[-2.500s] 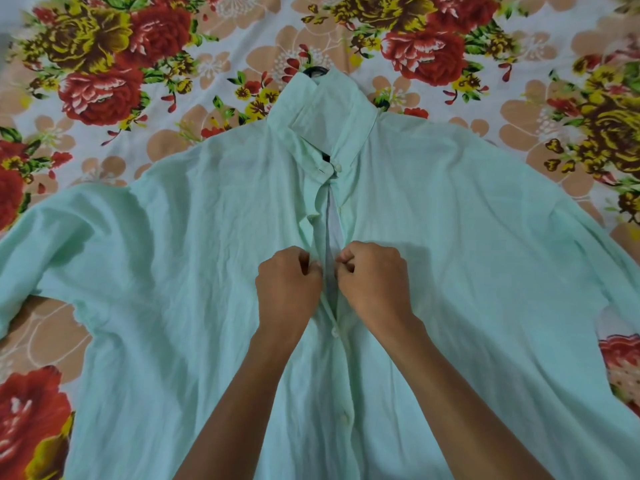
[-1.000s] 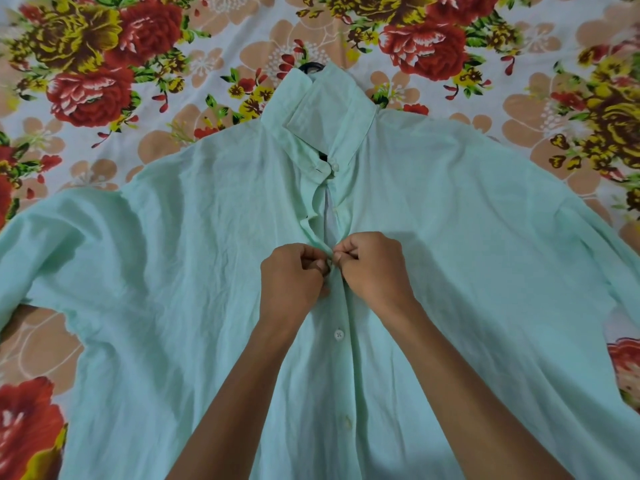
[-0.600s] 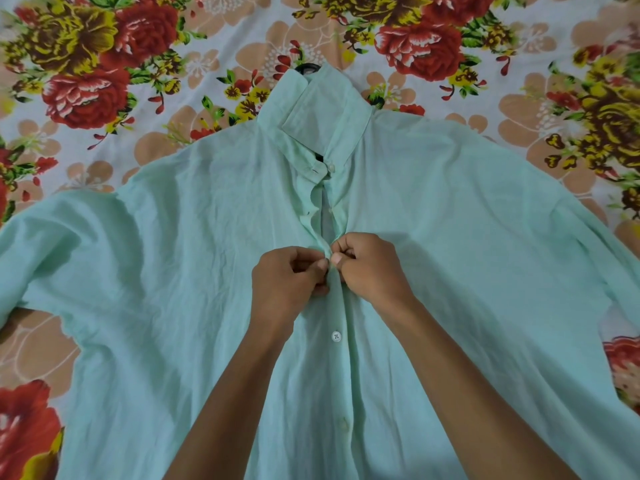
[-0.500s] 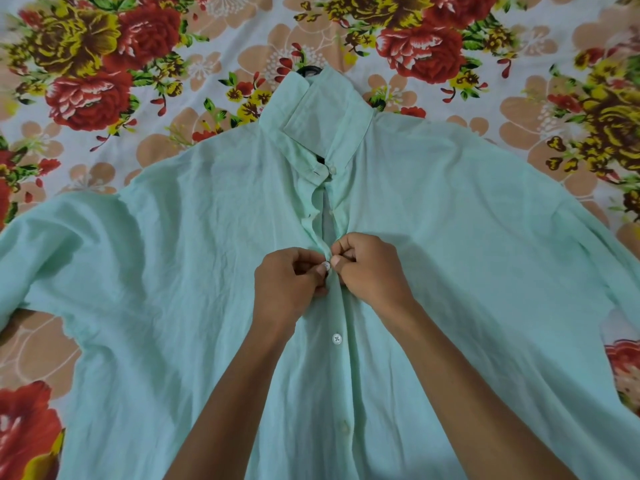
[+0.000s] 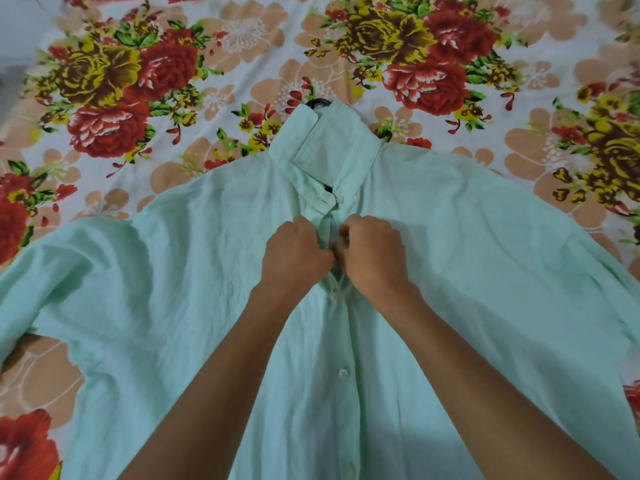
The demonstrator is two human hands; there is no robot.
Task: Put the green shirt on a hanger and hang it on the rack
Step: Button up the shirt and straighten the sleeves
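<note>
Both hands have climbed the placket of the green shirt (image 5: 214, 306), spread front-up on a floral bedsheet (image 5: 166, 74). The left hand (image 5: 294, 252) and right hand (image 5: 372, 254) now pinch the front edges just below the collar (image 5: 329, 147); a moment ago they worked lower, where fastened buttons now show. The hanger hook (image 5: 318, 102) peeks above the collar; hanging likely comes soon.

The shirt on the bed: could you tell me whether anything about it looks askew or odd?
The shirt has its collar twisted left, and the left sleeve is bunched. Otherwise nothing stands out.
</note>
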